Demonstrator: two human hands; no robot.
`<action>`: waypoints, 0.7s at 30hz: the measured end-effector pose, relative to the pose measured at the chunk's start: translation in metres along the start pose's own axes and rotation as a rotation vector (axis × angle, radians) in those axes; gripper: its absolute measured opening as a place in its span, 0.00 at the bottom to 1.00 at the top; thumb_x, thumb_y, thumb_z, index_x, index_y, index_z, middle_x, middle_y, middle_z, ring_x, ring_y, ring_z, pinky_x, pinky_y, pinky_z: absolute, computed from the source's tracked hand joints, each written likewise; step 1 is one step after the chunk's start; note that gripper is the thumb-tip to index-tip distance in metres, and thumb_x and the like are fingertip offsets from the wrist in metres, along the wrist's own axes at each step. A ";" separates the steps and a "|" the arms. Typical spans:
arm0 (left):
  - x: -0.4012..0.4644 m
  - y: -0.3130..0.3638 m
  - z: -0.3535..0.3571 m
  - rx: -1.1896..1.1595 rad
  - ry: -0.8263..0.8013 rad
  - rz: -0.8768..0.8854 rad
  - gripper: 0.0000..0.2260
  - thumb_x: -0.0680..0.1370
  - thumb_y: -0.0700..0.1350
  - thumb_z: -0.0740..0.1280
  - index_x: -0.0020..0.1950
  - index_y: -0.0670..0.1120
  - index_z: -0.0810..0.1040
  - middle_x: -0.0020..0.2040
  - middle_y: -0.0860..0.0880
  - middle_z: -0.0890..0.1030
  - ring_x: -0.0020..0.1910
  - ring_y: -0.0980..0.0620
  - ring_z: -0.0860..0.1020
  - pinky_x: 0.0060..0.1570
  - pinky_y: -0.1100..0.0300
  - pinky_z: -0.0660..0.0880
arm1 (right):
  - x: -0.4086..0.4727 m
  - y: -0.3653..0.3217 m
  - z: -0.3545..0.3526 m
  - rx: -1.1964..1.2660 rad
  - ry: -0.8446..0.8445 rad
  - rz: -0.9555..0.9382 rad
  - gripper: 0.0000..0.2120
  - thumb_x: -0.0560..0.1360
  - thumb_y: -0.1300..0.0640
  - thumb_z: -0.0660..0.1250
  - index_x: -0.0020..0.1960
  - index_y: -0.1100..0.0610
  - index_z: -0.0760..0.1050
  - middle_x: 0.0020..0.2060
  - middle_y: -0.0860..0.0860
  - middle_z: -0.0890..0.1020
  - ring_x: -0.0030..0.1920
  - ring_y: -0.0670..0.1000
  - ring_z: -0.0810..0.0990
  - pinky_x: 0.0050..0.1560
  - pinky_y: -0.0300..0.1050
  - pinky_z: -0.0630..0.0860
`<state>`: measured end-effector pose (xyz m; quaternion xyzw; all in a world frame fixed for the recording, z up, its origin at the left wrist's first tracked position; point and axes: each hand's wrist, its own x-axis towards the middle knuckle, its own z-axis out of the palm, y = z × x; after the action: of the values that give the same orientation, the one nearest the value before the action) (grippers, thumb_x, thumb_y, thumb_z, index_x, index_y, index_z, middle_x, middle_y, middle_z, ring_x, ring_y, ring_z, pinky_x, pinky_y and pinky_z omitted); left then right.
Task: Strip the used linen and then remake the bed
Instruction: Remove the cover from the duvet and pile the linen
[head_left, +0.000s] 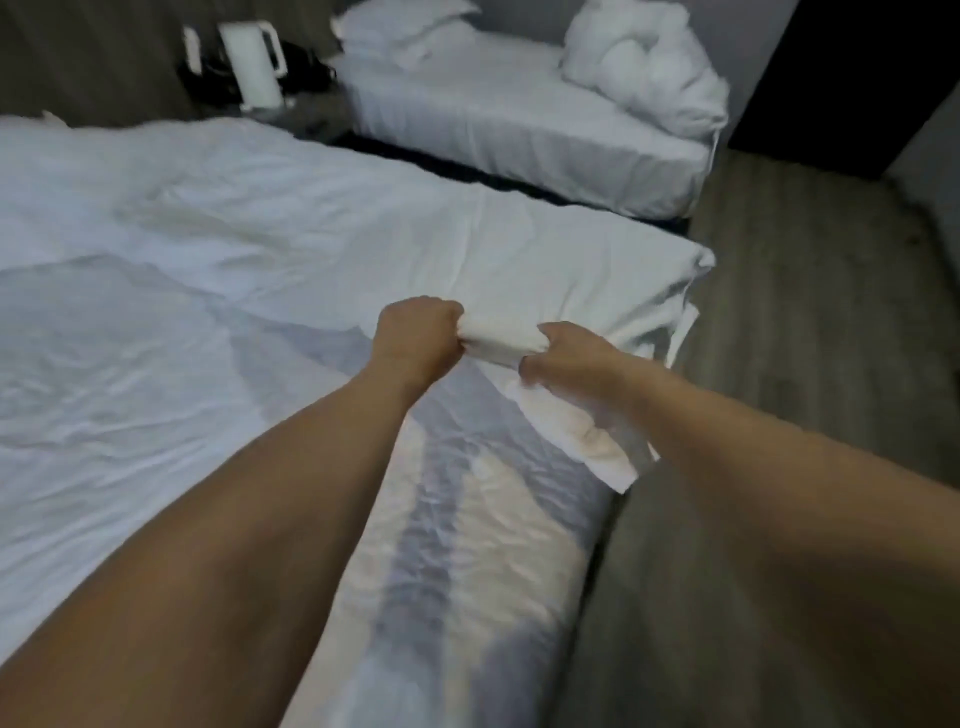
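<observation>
A wrinkled white sheet (322, 218) covers the near bed and hangs over its far right corner. My left hand (415, 335) and my right hand (566, 358) are both closed on a bunched fold of this sheet (501, 338), close together near the bed's right edge. Below my hands the sheet's loose edge (587, 447) lies turned back. Beneath it shows the mattress (467, 545), white with grey shading. My forearms reach in from the bottom of the frame.
A second bed (519, 119) stands beyond, with pillows (405, 26) at its head and a crumpled white duvet (649, 67) piled on it. A white kettle (254, 62) sits on a dark nightstand between the beds. Grey wood floor (805, 322) runs along the right.
</observation>
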<state>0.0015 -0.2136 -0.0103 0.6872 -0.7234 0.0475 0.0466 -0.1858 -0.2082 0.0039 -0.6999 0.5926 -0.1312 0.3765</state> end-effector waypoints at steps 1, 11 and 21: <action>-0.011 -0.013 -0.038 -0.010 0.014 -0.020 0.07 0.73 0.44 0.65 0.49 0.48 0.79 0.47 0.45 0.82 0.48 0.41 0.80 0.40 0.57 0.66 | -0.020 -0.036 -0.010 -0.006 0.007 -0.017 0.10 0.63 0.56 0.69 0.45 0.55 0.77 0.38 0.52 0.81 0.40 0.53 0.80 0.39 0.44 0.73; -0.304 -0.099 -0.097 0.030 -0.255 -0.089 0.10 0.74 0.46 0.64 0.54 0.52 0.79 0.53 0.49 0.82 0.55 0.46 0.79 0.50 0.56 0.75 | -0.255 -0.139 0.117 -0.246 -0.413 0.075 0.34 0.69 0.48 0.72 0.72 0.55 0.67 0.65 0.55 0.74 0.63 0.57 0.74 0.63 0.48 0.73; -0.548 -0.110 -0.080 -0.132 -0.858 -0.172 0.18 0.79 0.38 0.56 0.67 0.49 0.74 0.67 0.46 0.74 0.62 0.45 0.74 0.61 0.52 0.73 | -0.422 -0.091 0.238 -0.256 -0.508 0.173 0.35 0.80 0.44 0.61 0.79 0.53 0.49 0.78 0.53 0.55 0.74 0.57 0.61 0.71 0.54 0.63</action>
<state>0.1395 0.3338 -0.0034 0.6981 -0.6188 -0.2924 -0.2104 -0.0806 0.2734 0.0142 -0.6991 0.5486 0.1563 0.4311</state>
